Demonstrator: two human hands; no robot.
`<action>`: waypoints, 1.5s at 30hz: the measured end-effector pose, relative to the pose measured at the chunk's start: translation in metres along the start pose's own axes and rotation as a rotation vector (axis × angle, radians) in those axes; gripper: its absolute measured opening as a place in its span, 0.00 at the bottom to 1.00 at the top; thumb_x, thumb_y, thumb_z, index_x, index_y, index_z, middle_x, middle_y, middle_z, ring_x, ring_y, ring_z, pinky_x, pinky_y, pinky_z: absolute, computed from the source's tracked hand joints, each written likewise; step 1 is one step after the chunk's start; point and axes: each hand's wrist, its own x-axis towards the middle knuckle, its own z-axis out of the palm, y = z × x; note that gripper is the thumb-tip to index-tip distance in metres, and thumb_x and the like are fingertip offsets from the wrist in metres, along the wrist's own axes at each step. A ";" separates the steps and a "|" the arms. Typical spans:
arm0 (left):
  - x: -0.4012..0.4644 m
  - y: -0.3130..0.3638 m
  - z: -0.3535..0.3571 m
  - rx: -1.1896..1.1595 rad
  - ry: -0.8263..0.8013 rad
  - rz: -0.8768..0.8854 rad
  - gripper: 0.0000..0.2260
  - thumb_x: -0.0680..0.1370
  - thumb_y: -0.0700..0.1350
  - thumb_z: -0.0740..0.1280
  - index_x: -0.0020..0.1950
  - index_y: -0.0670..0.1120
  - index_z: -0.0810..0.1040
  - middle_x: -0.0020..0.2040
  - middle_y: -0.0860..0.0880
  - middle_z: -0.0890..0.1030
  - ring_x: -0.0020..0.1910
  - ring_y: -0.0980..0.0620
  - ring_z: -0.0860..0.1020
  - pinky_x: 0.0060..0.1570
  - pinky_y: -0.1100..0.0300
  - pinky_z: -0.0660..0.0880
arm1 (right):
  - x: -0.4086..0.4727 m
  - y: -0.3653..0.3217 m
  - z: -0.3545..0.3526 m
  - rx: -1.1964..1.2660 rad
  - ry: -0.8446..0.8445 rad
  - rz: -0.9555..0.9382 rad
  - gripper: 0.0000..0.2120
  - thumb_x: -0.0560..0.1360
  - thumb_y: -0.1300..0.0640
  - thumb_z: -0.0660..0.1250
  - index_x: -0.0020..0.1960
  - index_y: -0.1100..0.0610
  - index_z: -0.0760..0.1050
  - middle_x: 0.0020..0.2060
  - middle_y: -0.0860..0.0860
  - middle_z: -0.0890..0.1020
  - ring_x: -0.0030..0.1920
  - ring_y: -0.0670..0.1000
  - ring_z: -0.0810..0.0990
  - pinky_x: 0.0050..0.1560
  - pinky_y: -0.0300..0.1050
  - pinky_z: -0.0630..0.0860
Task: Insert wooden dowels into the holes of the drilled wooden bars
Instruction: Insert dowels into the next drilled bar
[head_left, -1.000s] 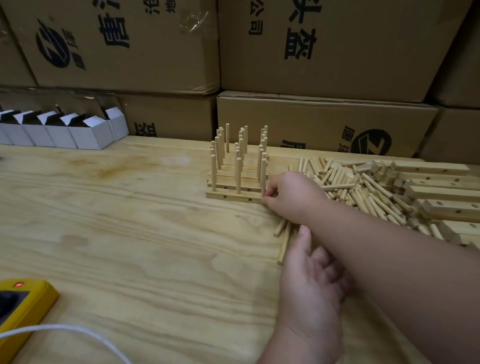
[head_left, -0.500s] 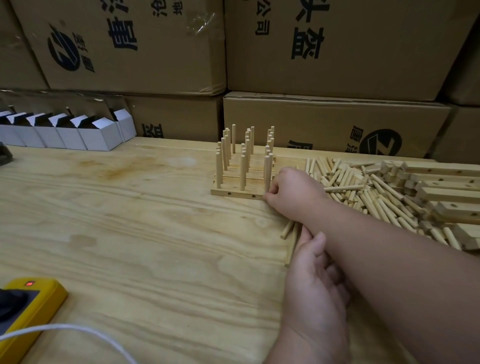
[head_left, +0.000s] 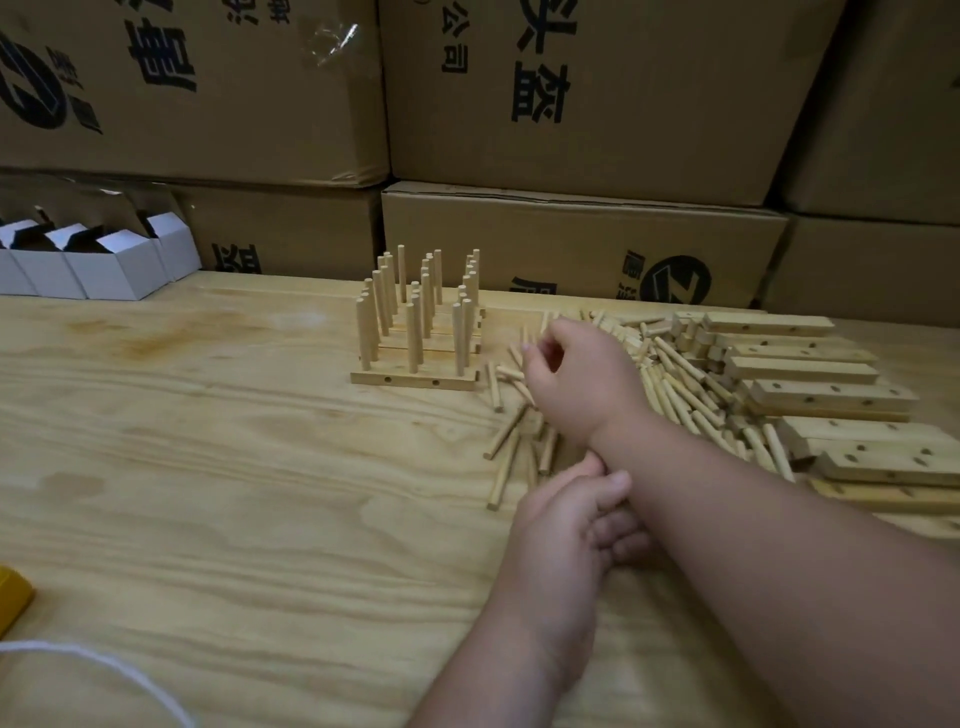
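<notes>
Head view
Bars filled: a block of drilled bars (head_left: 415, 382) is seen mid-table, three dowels upright in the front bar; the rows behind cannot be counted surely.
Bars unfilled: about eight loose bars (head_left: 802, 370) are stacked at the right.
Dowels: a loose pile (head_left: 675, 384), too many to count.
Right hand (head_left: 582, 384): fingers curled, raised just right of the block; whether a dowel is pinched cannot be told.
Left hand (head_left: 566, 525): loosely curled under the right forearm, nothing seen held.
Open room: bare table (head_left: 234, 467) is left at the left; boxes (head_left: 571, 93) wall the far edge.
</notes>
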 end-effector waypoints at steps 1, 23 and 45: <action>-0.001 -0.001 0.002 0.032 -0.025 0.008 0.22 0.61 0.50 0.72 0.52 0.41 0.84 0.48 0.39 0.79 0.45 0.42 0.74 0.39 0.58 0.72 | -0.006 0.004 -0.011 0.044 0.043 0.008 0.13 0.79 0.49 0.64 0.38 0.53 0.73 0.34 0.48 0.76 0.35 0.51 0.75 0.38 0.54 0.77; -0.007 -0.003 0.003 0.225 -0.021 0.131 0.13 0.72 0.45 0.63 0.45 0.46 0.88 0.35 0.43 0.82 0.30 0.49 0.78 0.39 0.53 0.70 | -0.167 0.125 -0.158 -0.218 0.128 0.638 0.13 0.76 0.56 0.63 0.55 0.46 0.83 0.56 0.49 0.80 0.37 0.42 0.74 0.35 0.41 0.68; -0.008 -0.001 0.003 0.231 -0.012 0.121 0.13 0.72 0.45 0.64 0.48 0.44 0.85 0.35 0.43 0.81 0.31 0.50 0.77 0.34 0.60 0.74 | -0.170 0.067 -0.160 -0.420 -0.281 0.311 0.03 0.72 0.46 0.68 0.40 0.41 0.75 0.44 0.37 0.74 0.51 0.45 0.71 0.56 0.48 0.70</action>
